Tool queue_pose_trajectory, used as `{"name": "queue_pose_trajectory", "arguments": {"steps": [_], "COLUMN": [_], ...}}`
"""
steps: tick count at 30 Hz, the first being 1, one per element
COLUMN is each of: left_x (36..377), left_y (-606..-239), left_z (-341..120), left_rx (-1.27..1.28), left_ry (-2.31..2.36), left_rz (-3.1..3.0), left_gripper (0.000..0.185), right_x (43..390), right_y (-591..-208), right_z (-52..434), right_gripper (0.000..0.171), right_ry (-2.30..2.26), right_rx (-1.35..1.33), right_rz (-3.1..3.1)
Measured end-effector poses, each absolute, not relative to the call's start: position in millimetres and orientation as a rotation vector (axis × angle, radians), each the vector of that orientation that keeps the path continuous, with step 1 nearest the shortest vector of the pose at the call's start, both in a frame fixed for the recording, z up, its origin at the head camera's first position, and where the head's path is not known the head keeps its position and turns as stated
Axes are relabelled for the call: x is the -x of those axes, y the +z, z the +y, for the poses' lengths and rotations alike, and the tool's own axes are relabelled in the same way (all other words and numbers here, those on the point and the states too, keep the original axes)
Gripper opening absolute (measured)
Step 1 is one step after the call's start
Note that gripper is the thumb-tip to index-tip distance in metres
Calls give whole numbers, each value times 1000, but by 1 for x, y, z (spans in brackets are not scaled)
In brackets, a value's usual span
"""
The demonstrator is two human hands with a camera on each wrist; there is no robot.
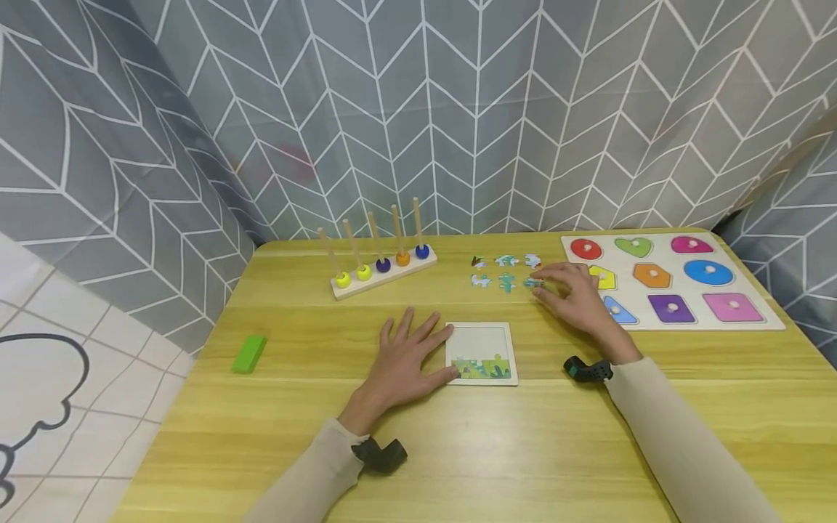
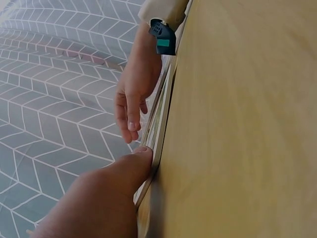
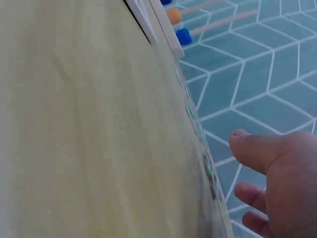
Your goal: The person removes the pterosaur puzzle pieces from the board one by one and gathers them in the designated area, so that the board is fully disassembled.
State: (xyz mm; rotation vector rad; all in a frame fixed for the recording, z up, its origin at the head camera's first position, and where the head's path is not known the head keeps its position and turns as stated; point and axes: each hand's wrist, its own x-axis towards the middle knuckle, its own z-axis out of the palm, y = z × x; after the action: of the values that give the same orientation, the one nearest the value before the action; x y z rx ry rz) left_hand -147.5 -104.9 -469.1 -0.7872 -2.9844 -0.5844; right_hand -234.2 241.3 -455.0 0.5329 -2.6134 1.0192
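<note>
A small square puzzle tray (image 1: 477,341) lies on the table, with joined green jigsaw pieces (image 1: 484,368) along its near edge. My left hand (image 1: 402,367) has its fingers spread at the tray's left side. In the left wrist view, its thumb (image 2: 143,151) presses on the tray's rim. Beyond the tray, several loose jigsaw pieces (image 1: 506,282) lie in two rows. My right hand (image 1: 575,294) hovers at the right end of those rows, fingertips close over a piece (image 1: 532,282). In the right wrist view, thumb and fingers stand apart with nothing visible between them.
A shape board (image 1: 628,319) with knobbed coloured shapes lies at the right, partly under my right hand. Back left stands a wooden peg rack (image 1: 386,276) with coloured beads. A green block (image 1: 249,354) lies far left. A patterned curtain (image 1: 458,109) hangs behind the table.
</note>
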Motion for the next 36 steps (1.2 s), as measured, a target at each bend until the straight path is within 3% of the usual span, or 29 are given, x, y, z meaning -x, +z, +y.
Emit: {"name": "queue_pose_trajectory", "arguments": {"steps": [17, 21, 29, 36], "left_x": [147, 147, 147, 147], "left_y": [-468, -468, -467, -467], "left_z": [-104, -104, -103, -103], "left_rx": [776, 779, 772, 768], "left_ry": [-575, -575, -567, -554], "left_rz": [-2983, -2981, -2987, -2993], "left_gripper": [74, 74, 74, 73], "right_x": [213, 208, 199, 189], "right_y": [-443, -439, -439, -438], "right_z": [205, 198, 183, 171], "right_gripper": [12, 17, 21, 8], "right_ry": [1202, 1229, 1289, 1223], "right_rx": [-552, -596, -826, -1064], "right_rz": [-2589, -2610, -2746, -2827]}}
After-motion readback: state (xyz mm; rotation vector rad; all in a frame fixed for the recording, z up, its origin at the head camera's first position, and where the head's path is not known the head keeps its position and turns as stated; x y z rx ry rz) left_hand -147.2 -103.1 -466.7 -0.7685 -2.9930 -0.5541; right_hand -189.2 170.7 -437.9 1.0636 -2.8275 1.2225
